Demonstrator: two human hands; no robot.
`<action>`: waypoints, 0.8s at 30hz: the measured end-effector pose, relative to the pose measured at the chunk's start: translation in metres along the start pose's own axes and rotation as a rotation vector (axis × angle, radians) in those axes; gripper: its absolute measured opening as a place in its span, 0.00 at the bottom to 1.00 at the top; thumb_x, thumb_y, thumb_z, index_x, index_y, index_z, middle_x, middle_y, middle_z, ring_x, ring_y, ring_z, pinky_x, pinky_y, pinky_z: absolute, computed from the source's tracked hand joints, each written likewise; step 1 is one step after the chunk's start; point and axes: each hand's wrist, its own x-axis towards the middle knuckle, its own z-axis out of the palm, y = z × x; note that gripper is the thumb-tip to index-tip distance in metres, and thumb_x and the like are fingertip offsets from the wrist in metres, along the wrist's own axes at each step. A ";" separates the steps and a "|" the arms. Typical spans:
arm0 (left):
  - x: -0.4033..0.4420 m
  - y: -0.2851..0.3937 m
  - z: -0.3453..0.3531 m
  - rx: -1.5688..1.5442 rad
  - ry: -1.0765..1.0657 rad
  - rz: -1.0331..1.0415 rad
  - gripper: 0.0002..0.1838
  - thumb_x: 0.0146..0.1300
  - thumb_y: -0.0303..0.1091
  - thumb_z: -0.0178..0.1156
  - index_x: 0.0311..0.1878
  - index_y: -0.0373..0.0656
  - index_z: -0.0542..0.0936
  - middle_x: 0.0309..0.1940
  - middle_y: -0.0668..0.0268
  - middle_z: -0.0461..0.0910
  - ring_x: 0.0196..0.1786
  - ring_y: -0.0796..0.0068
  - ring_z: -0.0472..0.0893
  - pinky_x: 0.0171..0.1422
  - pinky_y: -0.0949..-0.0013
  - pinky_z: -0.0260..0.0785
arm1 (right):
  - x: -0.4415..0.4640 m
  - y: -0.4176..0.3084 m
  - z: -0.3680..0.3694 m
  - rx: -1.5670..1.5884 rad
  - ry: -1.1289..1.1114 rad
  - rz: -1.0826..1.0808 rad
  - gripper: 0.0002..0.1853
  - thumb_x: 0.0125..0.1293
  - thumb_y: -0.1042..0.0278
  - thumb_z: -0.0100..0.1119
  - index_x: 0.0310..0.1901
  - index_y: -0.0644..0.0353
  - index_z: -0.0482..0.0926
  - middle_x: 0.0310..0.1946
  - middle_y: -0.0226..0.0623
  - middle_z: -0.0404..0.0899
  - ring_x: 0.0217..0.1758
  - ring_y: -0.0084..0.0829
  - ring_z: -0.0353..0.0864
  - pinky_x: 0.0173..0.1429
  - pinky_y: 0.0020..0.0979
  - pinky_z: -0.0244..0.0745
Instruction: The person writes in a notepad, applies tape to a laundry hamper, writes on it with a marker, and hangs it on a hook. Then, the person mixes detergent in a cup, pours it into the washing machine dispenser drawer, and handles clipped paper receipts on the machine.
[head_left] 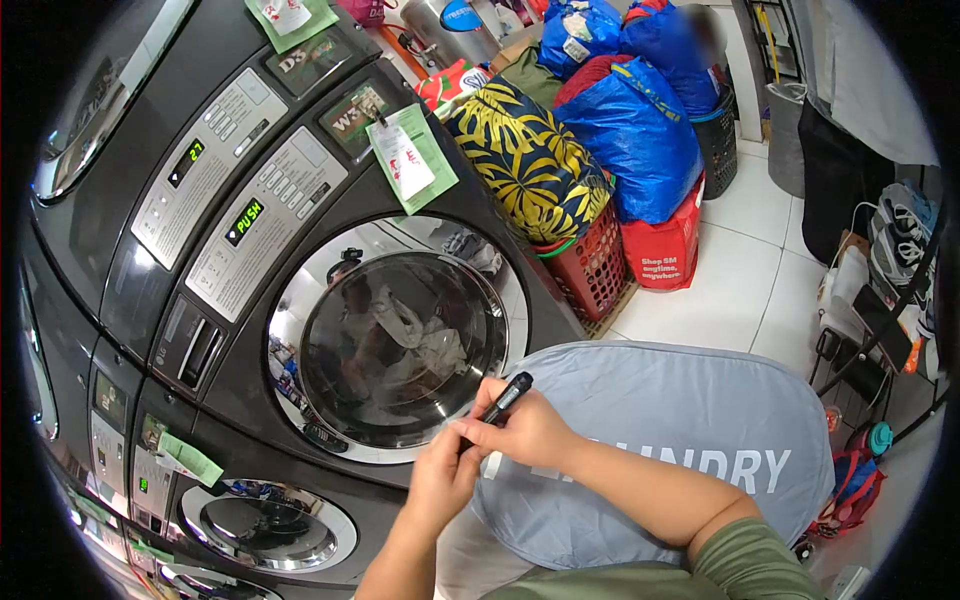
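Note:
A black marker (508, 396) slants between my two hands, in front of the washing machine door. My right hand (532, 430) is closed around its barrel, and the upper end sticks out past the fingers. At the lower end, my left hand (446, 468) pinches the marker, its fingertips meeting those of my right hand. Its lower tip is mostly hidden by the fingers. Behind my hands is the round glass door (405, 345) of a dark front-loading washer, with pale laundry inside. Beneath my right forearm lies a grey oval cover (680, 400) with white lettering.
The washer's panel (265, 222) shows "PUSH", and green and white slips (412, 160) hang beside it. Bulging blue bags (630, 140), a leaf-print bag (530, 165) and a red basket (585, 265) stand beyond. A rack with shoes (895, 235) is at right.

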 end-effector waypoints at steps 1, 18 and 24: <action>0.005 0.009 0.012 0.078 0.174 0.308 0.06 0.70 0.29 0.57 0.44 0.36 0.76 0.28 0.68 0.77 0.26 0.79 0.74 0.33 0.73 0.69 | 0.002 0.002 -0.003 -0.017 -0.012 -0.018 0.15 0.65 0.62 0.66 0.27 0.58 0.71 0.21 0.25 0.72 0.25 0.14 0.70 0.26 0.22 0.64; -0.019 -0.139 0.056 -1.291 -0.058 -0.733 0.32 0.69 0.52 0.59 0.65 0.37 0.70 0.57 0.60 0.78 0.61 0.68 0.76 0.61 0.58 0.72 | 0.015 0.045 -0.030 0.426 0.080 0.200 0.10 0.72 0.61 0.59 0.44 0.58 0.80 0.33 0.30 0.81 0.30 0.19 0.78 0.35 0.22 0.71; -0.001 -0.115 0.048 -1.188 -0.165 -0.532 0.32 0.58 0.28 0.71 0.65 0.37 0.70 0.53 0.61 0.79 0.52 0.71 0.81 0.57 0.65 0.75 | 0.021 0.060 -0.033 0.325 0.081 0.423 0.12 0.67 0.57 0.64 0.44 0.56 0.80 0.33 0.28 0.81 0.29 0.18 0.75 0.36 0.22 0.70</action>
